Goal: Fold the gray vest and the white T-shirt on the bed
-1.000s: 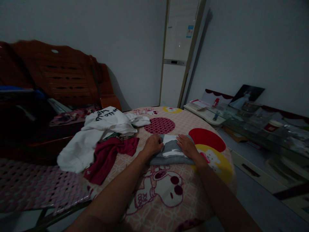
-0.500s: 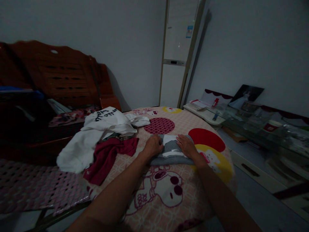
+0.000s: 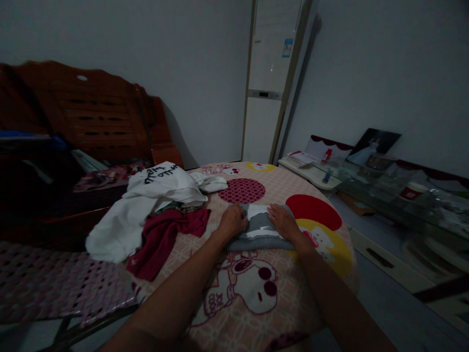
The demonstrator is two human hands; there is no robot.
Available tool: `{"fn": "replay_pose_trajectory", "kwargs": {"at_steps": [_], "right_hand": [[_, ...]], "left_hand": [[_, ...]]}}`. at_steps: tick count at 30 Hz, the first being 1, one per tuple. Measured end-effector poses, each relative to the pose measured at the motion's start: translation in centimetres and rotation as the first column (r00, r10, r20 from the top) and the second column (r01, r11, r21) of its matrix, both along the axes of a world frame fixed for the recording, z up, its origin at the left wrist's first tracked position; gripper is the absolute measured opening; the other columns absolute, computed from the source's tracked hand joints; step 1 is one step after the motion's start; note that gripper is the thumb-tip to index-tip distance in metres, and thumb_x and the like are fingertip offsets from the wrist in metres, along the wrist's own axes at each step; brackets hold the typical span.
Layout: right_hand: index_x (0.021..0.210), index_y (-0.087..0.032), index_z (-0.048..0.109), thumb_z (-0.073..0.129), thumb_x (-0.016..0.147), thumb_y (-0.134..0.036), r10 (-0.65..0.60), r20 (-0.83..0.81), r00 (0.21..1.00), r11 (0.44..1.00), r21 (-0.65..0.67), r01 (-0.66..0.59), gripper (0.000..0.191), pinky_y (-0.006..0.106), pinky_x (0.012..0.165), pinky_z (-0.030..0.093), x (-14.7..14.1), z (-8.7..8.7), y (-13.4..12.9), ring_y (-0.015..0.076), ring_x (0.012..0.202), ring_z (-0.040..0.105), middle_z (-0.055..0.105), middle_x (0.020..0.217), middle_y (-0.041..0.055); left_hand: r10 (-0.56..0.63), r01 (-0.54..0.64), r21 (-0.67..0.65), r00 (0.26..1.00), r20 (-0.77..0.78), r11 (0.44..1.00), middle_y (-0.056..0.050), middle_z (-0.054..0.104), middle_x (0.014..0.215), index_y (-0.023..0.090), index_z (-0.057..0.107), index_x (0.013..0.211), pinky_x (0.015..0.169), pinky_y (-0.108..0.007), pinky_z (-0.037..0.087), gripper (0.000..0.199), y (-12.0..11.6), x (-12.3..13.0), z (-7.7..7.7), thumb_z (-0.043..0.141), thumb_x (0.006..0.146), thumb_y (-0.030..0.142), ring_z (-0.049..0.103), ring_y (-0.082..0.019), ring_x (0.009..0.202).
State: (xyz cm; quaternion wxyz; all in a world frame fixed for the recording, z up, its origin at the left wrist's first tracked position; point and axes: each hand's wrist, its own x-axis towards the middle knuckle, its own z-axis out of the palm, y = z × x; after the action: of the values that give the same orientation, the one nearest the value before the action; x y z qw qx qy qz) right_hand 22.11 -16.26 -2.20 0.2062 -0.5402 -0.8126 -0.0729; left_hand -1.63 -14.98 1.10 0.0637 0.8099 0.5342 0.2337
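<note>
A grey and white garment (image 3: 259, 225), folded into a compact bundle, lies on the round table (image 3: 308, 313) in front of me. At its left end my left hand (image 3: 233, 221) is closed, with curled fingers on the cloth; the thumb side faces the middle of the bundle. My right hand (image 3: 283, 222) rests on the right end, its fingers stretched out and slightly apart over the fabric. The undersides of both hands are hidden. To the left are a white shirt (image 3: 161, 188) with black lettering and a dark red garment (image 3: 164, 239), both loosely heaped.
Patterned cloth covers the table. A wooden bench (image 3: 98, 112) stands at the left, with a woven pink seat (image 3: 69, 278) nearer me. On the right is a glass-topped cabinet (image 3: 395, 190) bearing a paper cup (image 3: 412, 191) and papers (image 3: 300, 159). A tall white appliance (image 3: 267, 73) fills the corner.
</note>
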Motion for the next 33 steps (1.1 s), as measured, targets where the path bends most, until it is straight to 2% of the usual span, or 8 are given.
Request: {"fn": "replay_pose_trajectory", "kwargs": {"at_steps": [5, 13, 18, 22, 27, 30, 33], "right_hand": [[0.129, -0.017, 0.061, 0.040, 0.099, -0.031, -0.005, 0.003, 1.000, 1.000, -0.003, 0.005, 0.039, 0.047, 0.111, 0.038, -0.1, 0.0, 0.0, 0.0254, 0.132, 0.048, 0.057, 0.139, 0.0125], [0.129, -0.013, 0.060, 0.039, 0.099, -0.031, -0.007, 0.025, 1.000, 1.000, -0.011, 0.008, 0.041, 0.044, 0.112, 0.037, 0.0, -0.1, 0.1, 0.0255, 0.133, 0.048, 0.055, 0.140, 0.0140], [0.129, -0.013, 0.060, 0.040, 0.099, -0.031, -0.009, 0.017, 1.000, 1.000, -0.017, 0.010, 0.041, 0.043, 0.113, 0.037, -0.2, 0.2, -0.1, 0.0248, 0.133, 0.048, 0.056, 0.139, 0.0144], [0.129, -0.016, 0.060, 0.039, 0.099, -0.032, -0.009, 0.003, 1.000, 1.000, -0.024, 0.009, 0.040, 0.046, 0.112, 0.037, -0.2, 0.3, -0.2, 0.0251, 0.133, 0.048, 0.056, 0.139, 0.0136], [0.130, -0.016, 0.060, 0.039, 0.099, -0.033, -0.014, 0.014, 1.000, 0.999, -0.035, 0.015, 0.041, 0.045, 0.112, 0.037, -0.1, 0.3, -0.1, 0.0250, 0.133, 0.047, 0.055, 0.141, 0.0133], [0.130, -0.015, 0.060, 0.040, 0.099, -0.033, -0.009, 0.000, 1.000, 0.999, -0.040, 0.009, 0.041, 0.044, 0.113, 0.036, 0.0, 0.1, 0.0, 0.0253, 0.134, 0.046, 0.054, 0.141, 0.0144], [0.128, -0.016, 0.061, 0.041, 0.098, -0.033, 0.012, -0.062, 0.998, 1.000, -0.008, -0.013, 0.040, 0.045, 0.112, 0.036, 0.0, -0.2, 0.0, 0.0255, 0.132, 0.048, 0.056, 0.139, 0.0138]], "left_hand": [[0.056, -0.053, -0.043, 0.997, 0.053, 0.998, -0.009, 0.068, 0.088, 0.016, 0.067, 0.074, 0.076, -0.029, 0.047, 0.009, 0.3, -0.2, 0.2, 0.060, 0.074, 0.020, 0.063, -0.021, 0.085], [0.044, -0.037, -0.069, 0.995, 0.094, 0.997, -0.007, 0.070, 0.085, 0.016, 0.070, 0.075, 0.075, -0.027, 0.045, 0.013, 0.0, -0.1, 1.3, 0.058, 0.076, 0.021, 0.063, -0.019, 0.082], [-0.009, 0.014, -0.076, 0.998, 0.066, 0.997, -0.006, 0.071, 0.086, 0.018, 0.071, 0.078, 0.076, -0.027, 0.046, 0.014, 0.2, -0.2, 0.7, 0.057, 0.078, 0.023, 0.063, -0.019, 0.083], [-0.064, 0.070, -0.057, 0.993, 0.098, 0.996, -0.006, 0.072, 0.098, 0.020, 0.072, 0.090, 0.086, -0.029, 0.046, 0.020, 0.5, -0.5, 0.2, 0.053, 0.082, 0.019, 0.064, -0.020, 0.095], [-0.126, 0.134, -0.070, 0.987, 0.104, 0.989, -0.006, 0.071, 0.103, 0.020, 0.072, 0.100, 0.087, -0.030, 0.047, 0.029, 0.8, -0.9, -0.2, 0.060, 0.075, 0.011, 0.064, -0.021, 0.096], [-0.113, 0.124, -0.062, 0.980, 0.165, 0.990, -0.005, 0.072, 0.098, 0.020, 0.072, 0.098, 0.085, -0.030, 0.048, 0.028, 1.0, -1.1, -0.3, 0.062, 0.073, 0.012, 0.064, -0.019, 0.089], [-0.034, 0.043, -0.027, 0.961, 0.276, 0.999, -0.006, 0.071, 0.095, 0.018, 0.071, 0.098, 0.084, -0.031, 0.049, 0.024, 1.5, -1.7, -0.1, 0.063, 0.076, 0.017, 0.064, -0.020, 0.087]]}}
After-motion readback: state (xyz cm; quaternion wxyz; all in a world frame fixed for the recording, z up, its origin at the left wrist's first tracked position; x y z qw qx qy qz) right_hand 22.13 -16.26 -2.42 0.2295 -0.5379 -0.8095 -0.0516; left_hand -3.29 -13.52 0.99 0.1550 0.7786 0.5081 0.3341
